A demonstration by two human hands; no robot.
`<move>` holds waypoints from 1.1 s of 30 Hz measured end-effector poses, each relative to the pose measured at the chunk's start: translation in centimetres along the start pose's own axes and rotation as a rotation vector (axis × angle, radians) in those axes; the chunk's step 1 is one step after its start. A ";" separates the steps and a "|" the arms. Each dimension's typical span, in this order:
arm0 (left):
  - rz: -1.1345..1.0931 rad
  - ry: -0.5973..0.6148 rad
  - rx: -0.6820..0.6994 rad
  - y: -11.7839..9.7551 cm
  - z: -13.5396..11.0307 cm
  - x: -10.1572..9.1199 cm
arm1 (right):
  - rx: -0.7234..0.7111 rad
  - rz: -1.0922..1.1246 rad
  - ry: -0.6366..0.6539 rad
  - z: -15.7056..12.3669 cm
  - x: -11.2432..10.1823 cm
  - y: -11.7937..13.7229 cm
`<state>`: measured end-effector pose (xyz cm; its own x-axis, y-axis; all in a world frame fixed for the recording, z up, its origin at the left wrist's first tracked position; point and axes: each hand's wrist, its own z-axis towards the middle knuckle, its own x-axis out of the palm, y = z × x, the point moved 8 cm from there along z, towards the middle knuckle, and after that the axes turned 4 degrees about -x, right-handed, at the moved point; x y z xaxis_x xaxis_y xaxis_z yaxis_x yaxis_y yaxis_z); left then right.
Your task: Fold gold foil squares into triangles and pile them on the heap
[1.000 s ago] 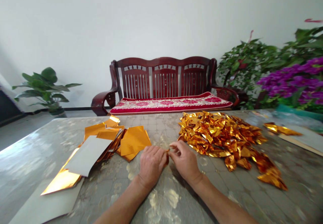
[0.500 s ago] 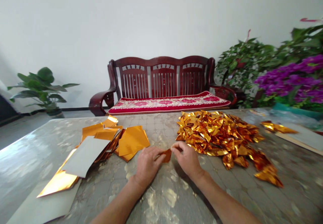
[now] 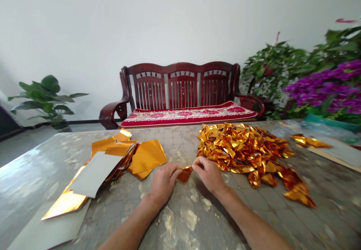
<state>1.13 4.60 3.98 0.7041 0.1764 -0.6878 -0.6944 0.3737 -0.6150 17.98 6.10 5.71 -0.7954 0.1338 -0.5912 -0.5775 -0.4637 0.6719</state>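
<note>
Between my hands is a small folded piece of gold foil paper point(image 3: 185, 175), just above or on the table. My left hand point(image 3: 166, 180) pinches its left end between thumb and fingers. At the opposite end, my right hand point(image 3: 207, 175) pinches the upper right corner. Flat gold foil sheets point(image 3: 149, 158) lie in a loose stack beyond and left of my left hand, some with the pale side up, like the grey-white sheet point(image 3: 97, 174). A heap of folded gold foil pieces point(image 3: 239, 144) spreads beyond and right of my right hand.
The table point(image 3: 175, 220) has a patterned, glossy cover. Grey board point(image 3: 53, 227) lies at the left front; a pale board point(image 3: 338, 152) and clear plastic lie at the right. Behind stands a wooden bench point(image 3: 183, 88) with a red-and-white cushion. Purple flowers point(image 3: 327, 88) overhang the right side.
The folded foil piece shows more of its face and has tilted, with its top edge catching light. My hands have drifted slightly apart, both still pinching it.
</note>
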 end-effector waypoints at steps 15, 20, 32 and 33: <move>-0.527 -0.294 -0.365 3.2 -0.4 -0.8 | -0.273 0.011 -0.171 -0.1 -0.9 1.2; -0.641 -0.175 -0.417 3.3 -0.2 0.8 | -0.315 0.019 -0.211 -0.4 -0.9 1.4; -0.746 -0.121 -0.304 2.0 -0.1 0.5 | -0.405 -0.044 -0.239 -0.8 -1.3 2.3; -0.771 -0.105 -0.294 1.9 -0.1 0.6 | -0.406 -0.042 -0.235 -0.8 -1.3 2.3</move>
<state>0.21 5.32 2.42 0.9983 0.0582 -0.0017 -0.0118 0.1741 -0.9847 17.81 4.12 7.66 -0.8201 0.3326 -0.4656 -0.5284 -0.7526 0.3929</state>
